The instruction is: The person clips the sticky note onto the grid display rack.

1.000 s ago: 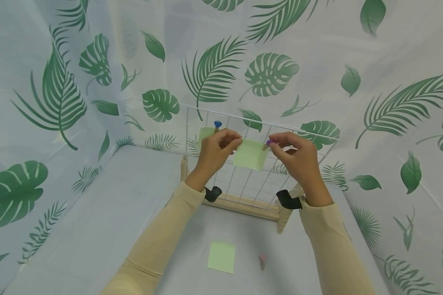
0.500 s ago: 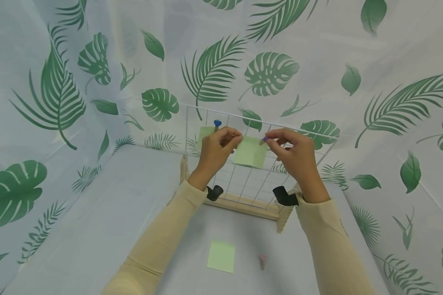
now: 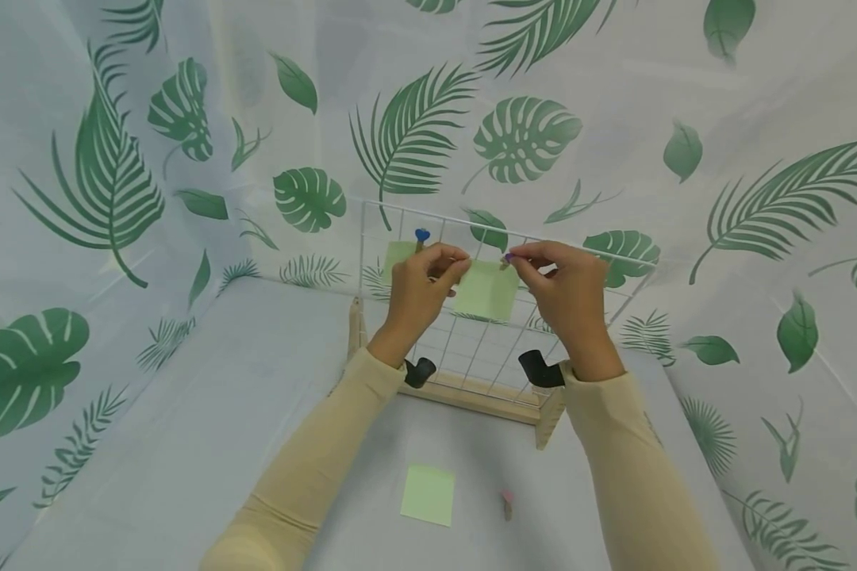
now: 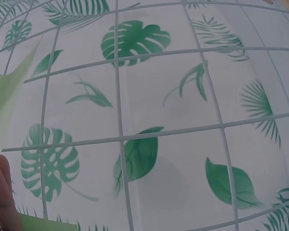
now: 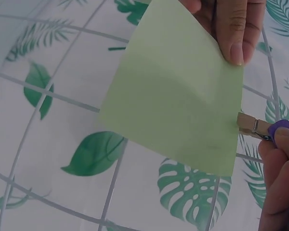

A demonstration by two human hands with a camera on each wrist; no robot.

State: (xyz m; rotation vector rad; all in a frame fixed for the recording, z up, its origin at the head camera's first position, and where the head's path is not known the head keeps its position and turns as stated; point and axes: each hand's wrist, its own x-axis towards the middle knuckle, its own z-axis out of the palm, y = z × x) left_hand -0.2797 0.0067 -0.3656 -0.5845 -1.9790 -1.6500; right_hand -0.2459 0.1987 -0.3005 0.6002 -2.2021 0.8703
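My left hand pinches a pale green square paper note near its top left corner, in front of a white wire grid. In my right hand is a small wooden clothespin with a purple end, pinched between thumb and finger. Its tip meets the note's top edge; whether it grips the grid wire too, I cannot tell. The left wrist view catches only part of the note and some fingertips. Left of my left hand, a blue heart clothespin sits by another green note on the grid.
The wire grid stands upright in a wooden base. On the white table lie another green note and a pink-ended clothespin. A leaf-patterned sheet hangs behind and at the sides.
My right hand has moved left and slightly up with the purple clothespin, inward along the note's top edge. The note has risen a little and lies flatter. My left hand has barely shifted.
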